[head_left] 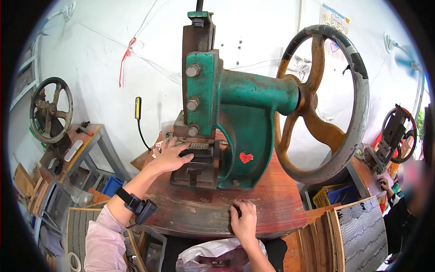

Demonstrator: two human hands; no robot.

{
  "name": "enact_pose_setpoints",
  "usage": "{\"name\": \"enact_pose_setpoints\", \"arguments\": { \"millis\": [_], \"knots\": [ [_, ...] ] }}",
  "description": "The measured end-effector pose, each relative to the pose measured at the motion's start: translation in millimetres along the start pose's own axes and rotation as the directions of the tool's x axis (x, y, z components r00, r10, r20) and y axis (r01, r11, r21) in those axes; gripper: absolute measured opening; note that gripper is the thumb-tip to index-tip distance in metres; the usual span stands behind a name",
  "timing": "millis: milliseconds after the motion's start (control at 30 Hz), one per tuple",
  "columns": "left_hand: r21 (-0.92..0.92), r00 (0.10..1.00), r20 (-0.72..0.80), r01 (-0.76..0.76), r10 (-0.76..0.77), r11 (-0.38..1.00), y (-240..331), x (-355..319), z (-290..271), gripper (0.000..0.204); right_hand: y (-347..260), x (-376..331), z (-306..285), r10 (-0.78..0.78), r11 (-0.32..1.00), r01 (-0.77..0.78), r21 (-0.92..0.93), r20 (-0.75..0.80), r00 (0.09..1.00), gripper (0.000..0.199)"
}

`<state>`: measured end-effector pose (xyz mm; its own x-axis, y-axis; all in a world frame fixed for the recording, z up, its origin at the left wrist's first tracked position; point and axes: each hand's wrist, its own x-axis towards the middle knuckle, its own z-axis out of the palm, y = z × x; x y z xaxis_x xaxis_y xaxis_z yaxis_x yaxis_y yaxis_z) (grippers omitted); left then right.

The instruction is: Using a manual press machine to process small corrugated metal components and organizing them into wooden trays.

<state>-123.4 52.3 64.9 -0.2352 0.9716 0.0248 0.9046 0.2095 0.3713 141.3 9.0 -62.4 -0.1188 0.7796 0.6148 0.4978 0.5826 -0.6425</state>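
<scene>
In front of me stands a green hand press [247,122] with exposed bolts and a large spoked handwheel [362,104] on its right side. My left hand [170,157] reaches to the press's metal bed, its fingers apart at the textured die block [199,148] under the ram. What lies beneath those fingertips is hidden. On the wooden table [195,211], near the front edge, rests my right hand [245,220] with curled fingers. Something small and dark shows by its thumb, too little to name. A black strap with a device [137,205] circles my left wrist.
A clear plastic bag [217,251] lies at my lap. Framed grey corrugated sheets [362,229] stand at the right, more [81,231] at the left. Other wheeled presses [52,111] sit on side benches. A person's hand [386,186] shows at far right.
</scene>
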Motion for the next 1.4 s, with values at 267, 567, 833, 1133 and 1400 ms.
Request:
{"name": "enact_pose_setpoints", "arguments": {
  "millis": [267,567,833,1133,1400],
  "knots": [
    [0.005,0.994,-0.106,0.000,0.000,1.000,1,0,11,0.057,-1,1,-5,-0.043,0.999,0.044,0.014,-0.018,0.999,0.015],
    [0.003,0.994,-0.106,-0.028,0.028,1.000,-2,1,11,0.057,-91,102,-167,-0.774,0.579,0.552,-0.600,-0.192,0.603,0.027],
    [-0.616,0.839,-0.259,0.238,-0.478,0.751,3,-2,43,0.126,-182,319,-264,-0.093,0.800,-0.040,-0.599,-0.189,0.977,0.043],
    [-0.981,0.995,-0.085,-0.091,0.045,0.169,-14,6,40,0.049,-121,232,-252,-0.035,0.949,-0.120,-0.291,-0.477,0.878,0.035],
    [-0.893,0.981,0.117,0.171,-0.153,0.416,-18,13,47,0.044,-80,153,-177,0.026,0.999,-0.006,0.039,-0.549,0.835,0.033]
  ]
}}
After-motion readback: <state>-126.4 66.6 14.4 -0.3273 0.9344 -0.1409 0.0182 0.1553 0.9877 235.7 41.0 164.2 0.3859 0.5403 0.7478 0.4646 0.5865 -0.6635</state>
